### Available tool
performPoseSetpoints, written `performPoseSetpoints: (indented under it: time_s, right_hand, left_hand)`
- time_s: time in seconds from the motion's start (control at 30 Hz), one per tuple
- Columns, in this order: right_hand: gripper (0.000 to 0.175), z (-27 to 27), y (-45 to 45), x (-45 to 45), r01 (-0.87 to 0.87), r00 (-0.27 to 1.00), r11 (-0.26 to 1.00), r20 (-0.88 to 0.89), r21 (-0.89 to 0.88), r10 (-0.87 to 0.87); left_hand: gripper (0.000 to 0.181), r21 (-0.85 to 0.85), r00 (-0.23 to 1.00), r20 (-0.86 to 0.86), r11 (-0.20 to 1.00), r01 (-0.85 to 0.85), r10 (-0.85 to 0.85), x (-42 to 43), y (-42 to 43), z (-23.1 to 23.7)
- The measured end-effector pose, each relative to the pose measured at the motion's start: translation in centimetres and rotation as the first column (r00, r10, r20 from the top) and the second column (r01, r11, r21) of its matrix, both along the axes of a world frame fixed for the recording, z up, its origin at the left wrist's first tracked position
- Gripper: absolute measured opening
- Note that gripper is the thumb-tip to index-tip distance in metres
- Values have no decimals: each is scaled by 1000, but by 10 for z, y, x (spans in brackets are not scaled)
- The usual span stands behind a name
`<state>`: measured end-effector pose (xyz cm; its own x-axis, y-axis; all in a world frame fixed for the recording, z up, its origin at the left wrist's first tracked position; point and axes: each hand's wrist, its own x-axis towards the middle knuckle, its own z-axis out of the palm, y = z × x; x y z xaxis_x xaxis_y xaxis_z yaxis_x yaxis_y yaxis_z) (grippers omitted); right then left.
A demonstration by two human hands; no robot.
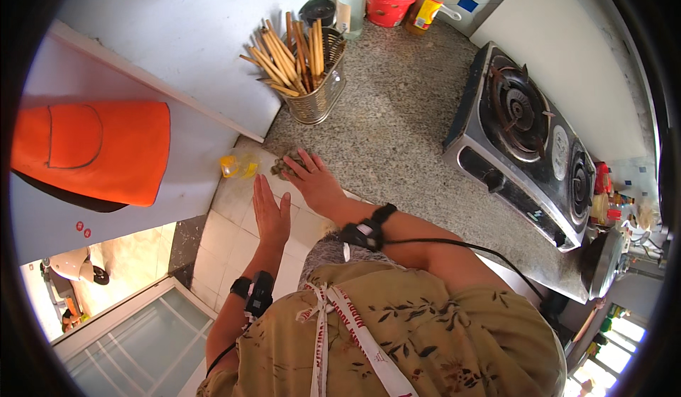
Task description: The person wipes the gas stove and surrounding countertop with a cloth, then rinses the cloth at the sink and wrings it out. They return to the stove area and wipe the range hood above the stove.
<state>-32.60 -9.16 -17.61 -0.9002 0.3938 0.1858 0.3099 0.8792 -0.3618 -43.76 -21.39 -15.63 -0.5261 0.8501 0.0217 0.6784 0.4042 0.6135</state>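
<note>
My right hand (317, 185) holds a crumpled, dark greenish cloth (277, 169) under its fingers, against the near left corner of the speckled granite counter (393, 99). Its palm faces down and covers part of the cloth. To the left, my left hand (271, 212) reaches out past the counter's edge, above the tiled floor. The left fingers are straight, the thumb stands apart, and nothing is in that hand. Beyond its fingertips lies a clear plastic bottle with yellow parts (239, 165), seemingly on the floor.
A metal basket (319, 99) of chopsticks stands by the wall. Bottles (351, 6) and a red container (390, 6) are farther back. At right sits a two-burner gas stove (521, 136). An orange apron (106, 152) hangs at left. A cable (479, 248) trails from my right wrist.
</note>
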Motion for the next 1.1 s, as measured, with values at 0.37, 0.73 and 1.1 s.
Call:
performPoseSetpoints:
  time_s: [0.37,0.73,1.1]
  right_hand:
    - [51,-2,37,-67,165,981,983,-86,-87,-172]
    - [52,12,21,98,-15,999,998,-29,-57,14]
    - [45,51,21,246,580,793,741,25,-339,-609]
  left_hand:
    - [67,-61,1000,-30,998,4,-6,3,-20,-4]
    - [68,-53,997,1,995,80,-80,8,10,-6]
    - [92,-36,999,50,999,-2,4,21,55,-30]
